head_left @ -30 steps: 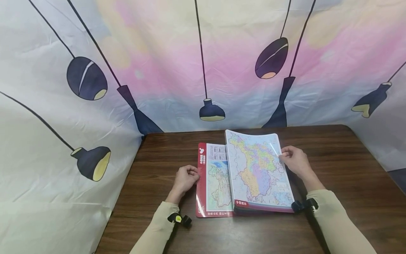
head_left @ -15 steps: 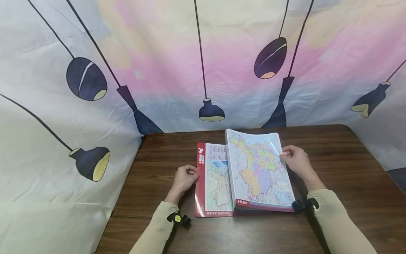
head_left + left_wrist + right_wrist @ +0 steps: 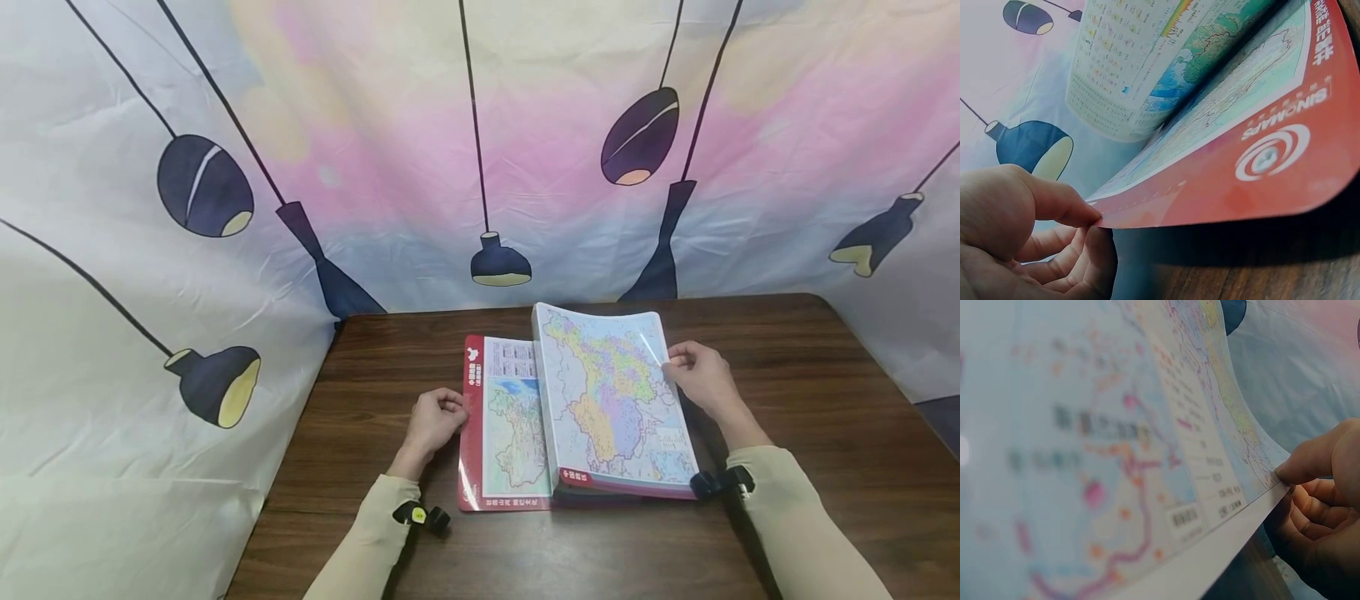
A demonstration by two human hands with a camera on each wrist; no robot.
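A makeshift recording booth rather than a lived-in room: a printed cloth backdrop [image 3: 480,150] with hanging lamps drawn on it wraps closely behind and beside a dark wooden table [image 3: 825,433].

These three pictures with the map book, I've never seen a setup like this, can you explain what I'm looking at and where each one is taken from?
No machine here: a person wears three cameras. The wide picture comes from the head, the two close-ups from the wrists. On the dark brown wooden table lies an open glossy atlas of colourful maps. The left hand pinches the edge of its red cover, opened out to the left. The right hand pinches the right edge of the top map page. Behind hangs a pastel cloth printed with dark lamps.
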